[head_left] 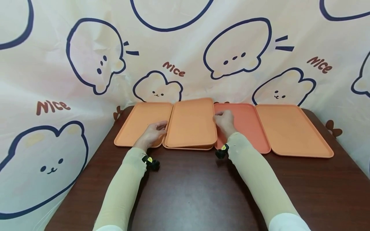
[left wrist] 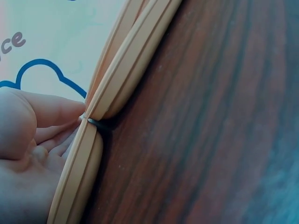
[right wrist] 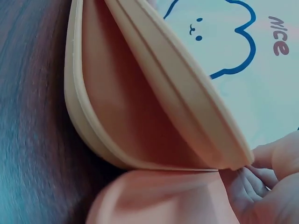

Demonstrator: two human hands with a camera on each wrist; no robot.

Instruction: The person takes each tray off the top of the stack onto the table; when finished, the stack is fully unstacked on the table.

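Note:
Two stacked orange trays lie in the row: an upper orange tray (head_left: pixel 192 120) over a lower orange tray (right wrist: pixel 74 79). The upper one is tilted, its right side raised, with a gap between the two in the right wrist view. My right hand (head_left: pixel 225 122) pinches its right edge, thumb above and fingers below. At its left edge, my left hand (head_left: pixel 154 133) has thumb and fingers curled at the rim, over the left orange tray (head_left: pixel 141 117). Under my right hand lies a reddish-coral tray (head_left: pixel 245 128). Most of the lower tray is hidden in the head view.
Another orange tray (head_left: pixel 295 131) lies at the right end of the row. The trays stand along the back of a dark brown wooden table (head_left: pixel 190 189). Behind them hangs a pale cloth (head_left: pixel 190 48) with cartoon bears.

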